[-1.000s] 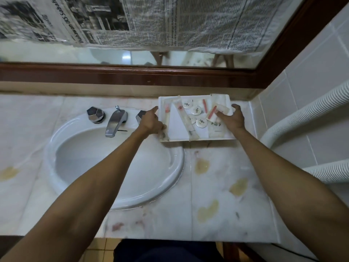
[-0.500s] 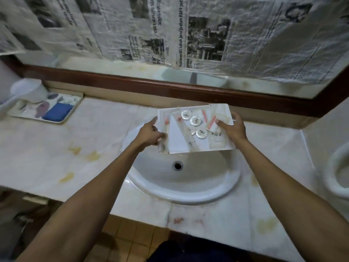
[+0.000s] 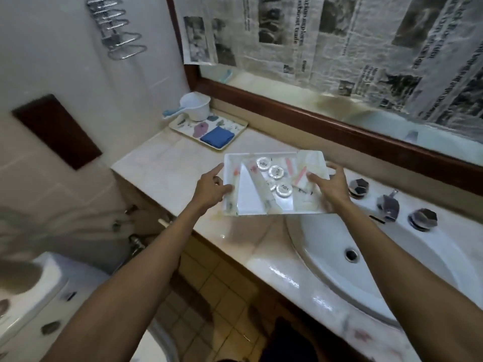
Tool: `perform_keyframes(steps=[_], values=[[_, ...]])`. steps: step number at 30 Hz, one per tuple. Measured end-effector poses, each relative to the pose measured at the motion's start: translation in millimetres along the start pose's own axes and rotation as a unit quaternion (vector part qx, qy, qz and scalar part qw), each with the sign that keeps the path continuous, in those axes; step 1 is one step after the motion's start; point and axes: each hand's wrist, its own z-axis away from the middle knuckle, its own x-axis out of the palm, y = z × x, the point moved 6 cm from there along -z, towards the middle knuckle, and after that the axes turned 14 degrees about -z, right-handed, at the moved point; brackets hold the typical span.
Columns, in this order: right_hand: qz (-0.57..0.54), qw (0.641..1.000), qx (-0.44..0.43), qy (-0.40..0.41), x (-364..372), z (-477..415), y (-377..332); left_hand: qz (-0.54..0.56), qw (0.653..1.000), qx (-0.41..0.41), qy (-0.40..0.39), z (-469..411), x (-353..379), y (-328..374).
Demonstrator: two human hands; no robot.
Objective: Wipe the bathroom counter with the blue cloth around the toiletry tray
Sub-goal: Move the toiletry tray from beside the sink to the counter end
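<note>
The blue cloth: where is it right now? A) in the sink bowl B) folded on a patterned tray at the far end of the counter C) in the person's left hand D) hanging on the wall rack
B: the blue cloth lies folded on the patterned tray beside a white scoop, while the left hand and right hand hold the toiletry tray.

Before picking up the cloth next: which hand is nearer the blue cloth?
Left. The left hand grips the toiletry tray's left edge, on the side toward the blue cloth; the right hand holds the tray's far edge, farther off.
</note>
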Motion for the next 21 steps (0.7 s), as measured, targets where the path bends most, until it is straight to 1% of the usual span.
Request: perform_keyframes(steps=[5,12,17,21], values=[[0.012,0.997,-0.011,-0.075,113.7,-16.5,-22.4,0.019,0.997,-0.052,0.06,-16.2,-66.7,-67.3],[0.031,0.989,-0.003,-0.143,263.5,-58.5,-26.1,0.016,0.985,-0.111,0.13,-68.3,-145.9,-145.6],[0.043,0.981,0.011,-0.187,344.2,-92.4,-18.9,0.016,0.977,-0.152,0.146,-99.0,-177.5,-184.1],[0.064,0.975,0.015,-0.214,393.6,-106.6,-10.5,-0.025,0.971,-0.182,0.151,-113.6,-195.1,-210.0]])
